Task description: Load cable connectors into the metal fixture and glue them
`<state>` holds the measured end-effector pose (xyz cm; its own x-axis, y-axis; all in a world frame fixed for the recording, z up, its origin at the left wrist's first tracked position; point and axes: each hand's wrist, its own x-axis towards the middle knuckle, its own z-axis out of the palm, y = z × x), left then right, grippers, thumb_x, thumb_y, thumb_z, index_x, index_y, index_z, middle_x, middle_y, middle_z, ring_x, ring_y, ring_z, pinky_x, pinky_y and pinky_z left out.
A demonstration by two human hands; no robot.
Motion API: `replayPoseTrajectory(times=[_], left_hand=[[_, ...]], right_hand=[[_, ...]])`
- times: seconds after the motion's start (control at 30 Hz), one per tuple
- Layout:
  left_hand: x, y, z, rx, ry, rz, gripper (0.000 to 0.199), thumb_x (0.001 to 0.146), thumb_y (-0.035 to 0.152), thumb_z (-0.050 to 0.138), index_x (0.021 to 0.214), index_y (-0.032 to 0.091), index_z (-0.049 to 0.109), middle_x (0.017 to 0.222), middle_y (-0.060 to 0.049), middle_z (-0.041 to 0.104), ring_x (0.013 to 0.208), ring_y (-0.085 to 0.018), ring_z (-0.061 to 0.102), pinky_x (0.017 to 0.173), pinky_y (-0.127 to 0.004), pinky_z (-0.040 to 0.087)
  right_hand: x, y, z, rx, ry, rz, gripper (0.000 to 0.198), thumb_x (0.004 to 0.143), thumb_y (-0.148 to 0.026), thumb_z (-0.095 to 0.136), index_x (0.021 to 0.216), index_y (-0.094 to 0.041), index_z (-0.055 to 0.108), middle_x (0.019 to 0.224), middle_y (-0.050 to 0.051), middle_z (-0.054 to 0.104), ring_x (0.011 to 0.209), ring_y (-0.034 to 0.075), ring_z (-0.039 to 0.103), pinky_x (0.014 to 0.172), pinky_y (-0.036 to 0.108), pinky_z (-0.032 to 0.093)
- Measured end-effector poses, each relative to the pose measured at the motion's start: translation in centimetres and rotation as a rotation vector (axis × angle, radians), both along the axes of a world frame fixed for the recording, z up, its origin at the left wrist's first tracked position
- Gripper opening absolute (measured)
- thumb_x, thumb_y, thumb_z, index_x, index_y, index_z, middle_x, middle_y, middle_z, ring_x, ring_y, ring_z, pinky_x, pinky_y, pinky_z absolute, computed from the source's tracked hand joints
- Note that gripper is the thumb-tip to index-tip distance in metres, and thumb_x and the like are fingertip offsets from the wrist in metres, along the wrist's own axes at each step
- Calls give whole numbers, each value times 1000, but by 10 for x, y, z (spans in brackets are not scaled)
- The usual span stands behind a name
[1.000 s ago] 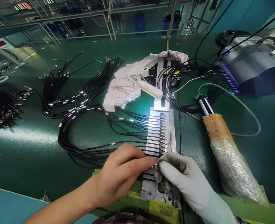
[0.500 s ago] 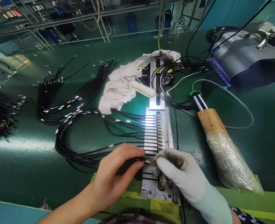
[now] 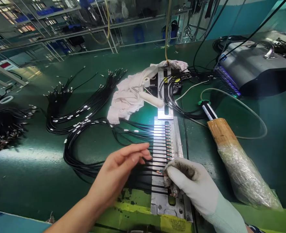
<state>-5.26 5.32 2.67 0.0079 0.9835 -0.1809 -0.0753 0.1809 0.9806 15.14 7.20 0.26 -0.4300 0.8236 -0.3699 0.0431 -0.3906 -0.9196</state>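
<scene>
My bare left hand (image 3: 120, 170) hovers over the black cables left of the metal fixture, its fingers stretched out and holding nothing. A white glove, grimy at the fingertips, covers my right hand (image 3: 190, 181). Its thumb and fingers pinch the end of a black cable, whose coloured wires (image 3: 160, 171) show at the fingertips; the tip is hidden. Beneath it lies the slotted metal fixture (image 3: 157, 207). Several black cables (image 3: 89, 165) run into it from the left, their wired ends (image 3: 168, 142) lined up in a row along the fixture.
A wrapped tool handle (image 3: 245, 168) lies to the right, with a grey metal box (image 3: 257, 64) behind it. Beyond the fixture are a pale cloth (image 3: 127, 100) and a white rod-shaped lamp (image 3: 151, 99). More cable bundles (image 3: 104, 90) spread over the green table (image 3: 36, 168).
My left hand has let go of the cable and moved up and away, fingers straightened. My right hand keeps its pinch at the fixture. The whole view has shifted slightly.
</scene>
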Motion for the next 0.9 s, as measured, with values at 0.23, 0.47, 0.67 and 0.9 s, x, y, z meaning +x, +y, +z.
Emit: replayPoseTrajectory(times=[0.23,0.47,0.67,0.9], left_hand=[[-26,10,3,-158,-259,-29,25,84,27,66,105,17,75,89,-9,71,82,-15,66,74,-25,54],[-51,11,7,-2,153,-163,24,83,37,69,89,14,75,72,-6,74,70,-16,67,75,-31,54],[-97,32,-6,52,184,158,32,75,42,75,82,12,69,70,-8,74,65,-19,70,67,-30,54],[-198,10,-19,54,526,583,41,73,56,68,87,17,66,83,-6,75,80,-21,69,71,-30,53]], right_hand=[[-8,-2,13,126,-142,-49,35,85,-51,58,73,-18,62,67,1,53,62,15,46,56,26,37],[-51,38,36,393,-258,65,28,90,-40,52,74,-19,60,69,0,57,64,14,50,56,25,39],[-111,102,22,535,-246,128,33,92,-46,47,85,-16,60,78,4,65,64,16,58,62,29,47],[-75,92,28,595,-421,85,29,87,-45,55,99,-21,67,101,5,70,88,23,64,81,35,49]])
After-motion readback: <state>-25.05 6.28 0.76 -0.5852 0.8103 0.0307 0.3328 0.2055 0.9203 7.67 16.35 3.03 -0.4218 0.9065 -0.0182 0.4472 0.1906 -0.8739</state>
